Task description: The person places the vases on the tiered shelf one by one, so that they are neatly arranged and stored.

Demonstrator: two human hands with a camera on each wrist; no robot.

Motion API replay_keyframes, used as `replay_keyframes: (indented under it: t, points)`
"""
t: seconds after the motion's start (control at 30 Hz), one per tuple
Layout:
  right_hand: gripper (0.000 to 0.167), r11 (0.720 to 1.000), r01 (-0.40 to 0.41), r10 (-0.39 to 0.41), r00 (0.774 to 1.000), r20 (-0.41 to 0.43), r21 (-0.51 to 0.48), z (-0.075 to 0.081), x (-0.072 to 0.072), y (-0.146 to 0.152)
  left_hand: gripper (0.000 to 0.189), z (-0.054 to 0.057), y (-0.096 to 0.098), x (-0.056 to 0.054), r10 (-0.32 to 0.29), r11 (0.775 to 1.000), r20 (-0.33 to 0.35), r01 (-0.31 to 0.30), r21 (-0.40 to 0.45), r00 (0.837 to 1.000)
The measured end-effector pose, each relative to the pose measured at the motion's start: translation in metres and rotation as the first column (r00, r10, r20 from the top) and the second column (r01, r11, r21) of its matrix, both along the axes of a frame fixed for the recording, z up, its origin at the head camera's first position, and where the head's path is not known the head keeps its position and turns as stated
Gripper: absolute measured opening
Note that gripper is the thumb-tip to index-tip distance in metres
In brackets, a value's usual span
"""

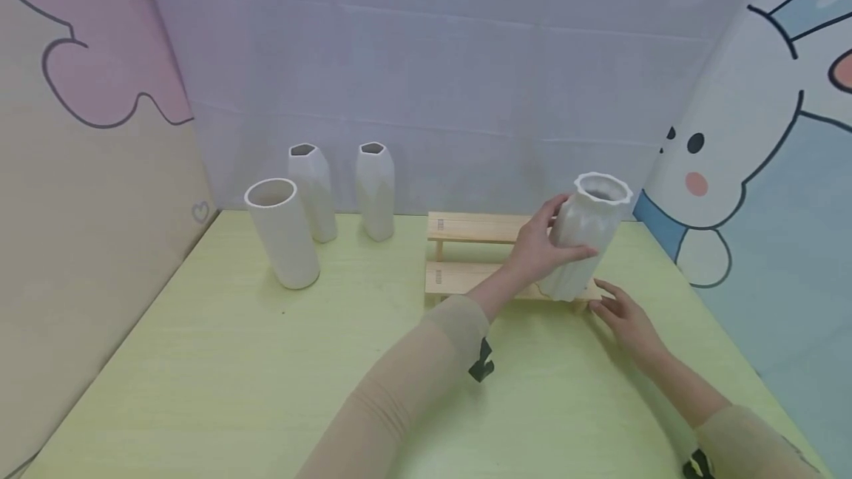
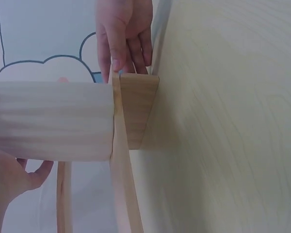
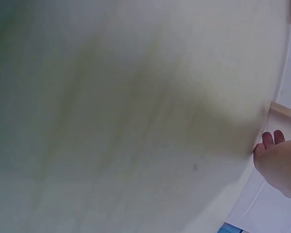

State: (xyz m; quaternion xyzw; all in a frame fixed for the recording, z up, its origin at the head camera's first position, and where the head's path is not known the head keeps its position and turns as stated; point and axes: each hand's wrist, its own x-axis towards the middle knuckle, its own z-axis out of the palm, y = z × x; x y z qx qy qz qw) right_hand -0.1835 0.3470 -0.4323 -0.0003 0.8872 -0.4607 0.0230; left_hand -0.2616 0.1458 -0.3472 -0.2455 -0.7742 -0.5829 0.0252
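Note:
My left hand (image 1: 542, 242) grips a white vase (image 1: 586, 235) with a scalloped rim round its body, fingers behind and thumb across the front. The vase stands upright at the right end of the lower step of a light wooden two-step stand (image 1: 466, 277). In the left wrist view, the base of the ribbed vase (image 2: 63, 121) meets the plank (image 2: 122, 170). At that step's right end is my right hand (image 1: 629, 324), its fairly straight fingers and thumb touching the plank's end. The left wrist view shows this right hand (image 2: 123, 29) right at the plank end above a leg.
Left on the pale green table (image 1: 233, 375) stand a white cylindrical vase (image 1: 286, 242) and two faceted white vases, one behind it (image 1: 316, 194) and one farther right (image 1: 376, 194). A lilac backdrop (image 1: 426, 80) closes the rear, and cartoon panels (image 1: 745, 168) flank the sides.

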Motion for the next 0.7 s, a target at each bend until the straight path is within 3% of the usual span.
replay_keyframes:
  t: [0.27,0.5,0.7]
  points:
    - [0.063,1.000,0.020,-0.020,1.000,-0.018,0.013,0.000,0.004,-0.002,0.090,0.006,-0.010,0.001,0.010,1.000,-0.022,-0.010,-0.024,1.000]
    - [0.063,1.000,-0.002,0.001,0.998,-0.056,-0.009,-0.001,0.006,-0.002,0.083,0.014,-0.036,0.001,-0.014,0.991,-0.113,-0.001,-0.137,0.993]
    - [0.057,0.999,0.043,-0.038,0.991,-0.128,0.031,-0.002,0.005,-0.002,0.081,0.018,-0.066,0.001,-0.027,0.985,-0.138,0.003,-0.171,0.990]
